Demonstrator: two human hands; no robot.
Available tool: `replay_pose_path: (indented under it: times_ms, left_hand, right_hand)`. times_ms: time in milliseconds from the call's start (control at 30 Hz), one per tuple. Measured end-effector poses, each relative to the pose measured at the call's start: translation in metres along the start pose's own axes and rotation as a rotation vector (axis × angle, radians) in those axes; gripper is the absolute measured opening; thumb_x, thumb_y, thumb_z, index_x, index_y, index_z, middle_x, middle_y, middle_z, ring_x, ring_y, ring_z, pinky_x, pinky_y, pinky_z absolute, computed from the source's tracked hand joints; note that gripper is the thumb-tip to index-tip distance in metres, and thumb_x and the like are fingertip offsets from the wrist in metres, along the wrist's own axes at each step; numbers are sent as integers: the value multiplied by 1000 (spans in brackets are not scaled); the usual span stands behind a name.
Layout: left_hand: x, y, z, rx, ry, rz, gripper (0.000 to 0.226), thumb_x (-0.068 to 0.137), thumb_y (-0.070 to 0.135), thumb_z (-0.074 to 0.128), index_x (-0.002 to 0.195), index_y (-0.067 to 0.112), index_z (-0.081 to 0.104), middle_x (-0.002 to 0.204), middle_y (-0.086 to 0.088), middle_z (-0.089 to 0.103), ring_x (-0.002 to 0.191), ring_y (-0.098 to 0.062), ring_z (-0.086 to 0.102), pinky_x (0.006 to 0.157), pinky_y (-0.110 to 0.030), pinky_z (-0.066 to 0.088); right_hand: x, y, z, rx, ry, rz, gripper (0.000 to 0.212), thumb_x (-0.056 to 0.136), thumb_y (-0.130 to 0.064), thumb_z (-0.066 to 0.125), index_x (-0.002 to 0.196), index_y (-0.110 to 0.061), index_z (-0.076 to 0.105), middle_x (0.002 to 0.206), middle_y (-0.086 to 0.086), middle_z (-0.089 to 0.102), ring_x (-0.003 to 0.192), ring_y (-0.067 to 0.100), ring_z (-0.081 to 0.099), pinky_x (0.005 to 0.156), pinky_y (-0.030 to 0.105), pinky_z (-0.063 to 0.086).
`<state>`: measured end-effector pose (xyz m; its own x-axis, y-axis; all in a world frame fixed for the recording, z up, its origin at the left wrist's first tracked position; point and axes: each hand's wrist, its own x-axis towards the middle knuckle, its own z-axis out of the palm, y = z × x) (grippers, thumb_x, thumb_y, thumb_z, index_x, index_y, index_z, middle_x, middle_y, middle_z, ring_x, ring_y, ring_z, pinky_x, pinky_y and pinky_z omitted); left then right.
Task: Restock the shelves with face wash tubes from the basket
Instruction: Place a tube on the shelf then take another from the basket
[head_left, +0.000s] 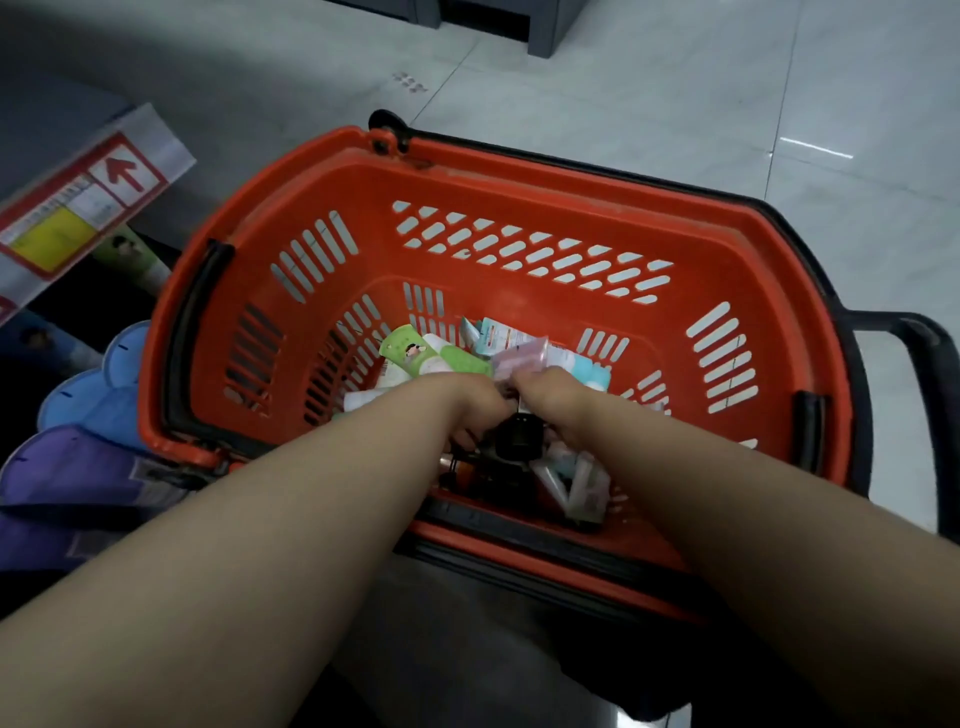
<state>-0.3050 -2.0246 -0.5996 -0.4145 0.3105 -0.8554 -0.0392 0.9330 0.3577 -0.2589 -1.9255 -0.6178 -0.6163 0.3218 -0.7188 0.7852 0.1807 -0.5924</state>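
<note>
Red basket (519, 171) sits on the floor (675, 78), tubes (436, 358) heaped in its bottom. Left hand (467, 402) and right hand (553, 392) reach in side by side, the right against a pink tube (522, 356). Both hands' fingers are hidden, so I cannot tell any grip

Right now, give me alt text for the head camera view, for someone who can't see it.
A person's left hand and right hand reach together into a red basket among pastel face wash tubes; pale tiled floor lies beyond.
</note>
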Motion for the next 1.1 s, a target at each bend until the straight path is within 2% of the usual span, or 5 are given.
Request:
replay_pose_path:
  times_ms: [167, 300, 467, 900, 1100]
  left_hand:
    - [-11, 6, -8, -472, 101, 140, 39, 88, 50, 57, 109, 17, 55, 102, -3, 65, 92, -18, 61, 72, -31, 50]
    - [-24, 6, -9, -750, 261, 227, 64, 80, 31, 72, 130, 8, 40, 114, -10, 63, 91, -21, 65, 59, -26, 51]
    - [-76, -5, -12, -996, 211, 450, 25, 90, 14, 60, 114, 10, 57, 105, -8, 65, 89, -18, 63, 70, -32, 54]
    - [-201, -76, -21, -1204, 495, 637, 15, 96, 4, 47, 94, 15, 58, 92, -4, 66, 79, -13, 64, 76, -30, 53]
    - [-241, -117, -27, -1237, 572, 695, 23, 96, 2, 46, 114, 9, 58, 94, -2, 68, 79, -11, 66, 69, -20, 57]
  right_hand:
    - [-20, -24, -18, 375, -47, -25, 43, 100, -48, 29, 103, -14, 55, 93, 7, 61, 86, 20, 60, 64, 30, 52]
    - [-36, -34, -31, 391, -73, -121, 20, 100, -19, 39, 101, -18, 59, 97, 4, 63, 88, 16, 57, 75, 31, 49]
    - [-66, -44, -34, 398, -135, -204, 29, 95, -24, 54, 121, -11, 58, 111, 4, 63, 102, 17, 59, 96, 42, 49]
    - [-161, -84, 22, 275, -264, -561, 28, 95, -18, 53, 122, -26, 55, 114, 2, 64, 109, 16, 59, 87, 35, 50]
    - [-199, -104, 53, 265, -301, -618, 33, 95, -14, 53, 127, -22, 51, 123, 6, 61, 113, 20, 59, 87, 36, 52]
